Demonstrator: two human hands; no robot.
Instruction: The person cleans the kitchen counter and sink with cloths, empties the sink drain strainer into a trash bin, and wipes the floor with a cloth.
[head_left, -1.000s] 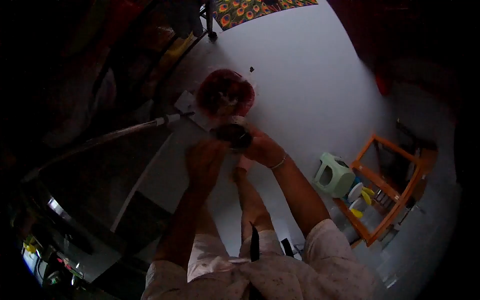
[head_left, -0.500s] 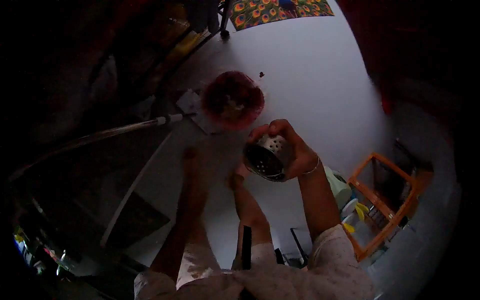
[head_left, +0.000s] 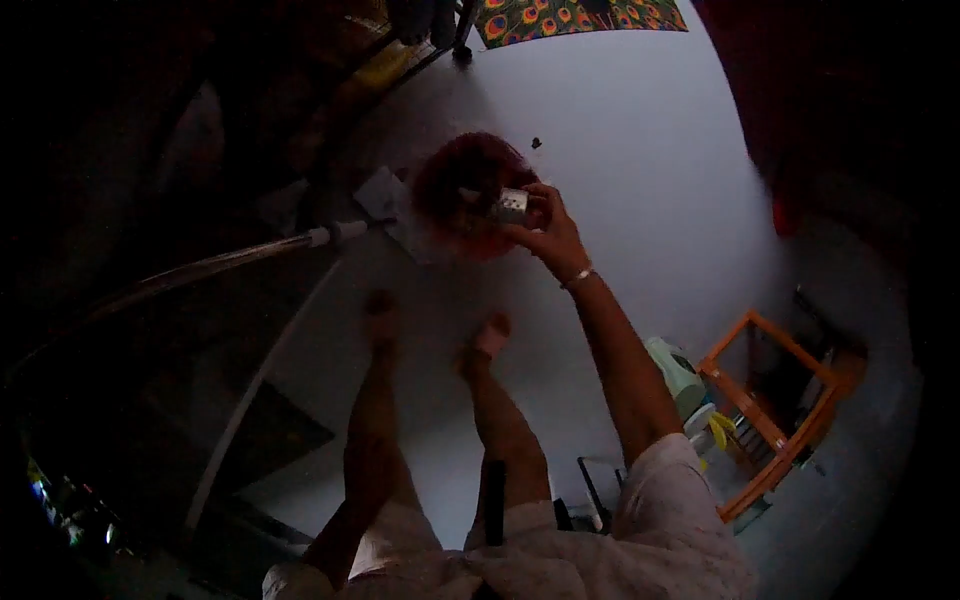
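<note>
- Nearest, the seated-looking body's left arm [head_left: 333, 535] runs dark along the thigh; its hand melts into shadow, so I cannot tell how those fingers stand.
- Beyond the bare feet, the right hand [head_left: 552, 238] curls round a small perforated metal container [head_left: 512, 205], thumb and fingers pinched narrow against it.
- That container sits over the right part of the red basin [head_left: 430, 205], clear of the floor [head_left: 640, 180]; whether it touches the rim is hard to say.
- As for progress, I'd judge things to be mid-handling, the container gripped and not put down; the dim light hides whether it holds anything, so what is left is unclear.
- Just left of the basin lie pale sheets [head_left: 382, 194], and a long pole [head_left: 345, 232] points in beside them, crowding that side.
- Off to the right, a pale green stool [head_left: 677, 380] adjoins an orange frame [head_left: 740, 400], both well apart from the basin.
- Farthest, a peacock-patterned mat [head_left: 550, 22] spreads.
</note>
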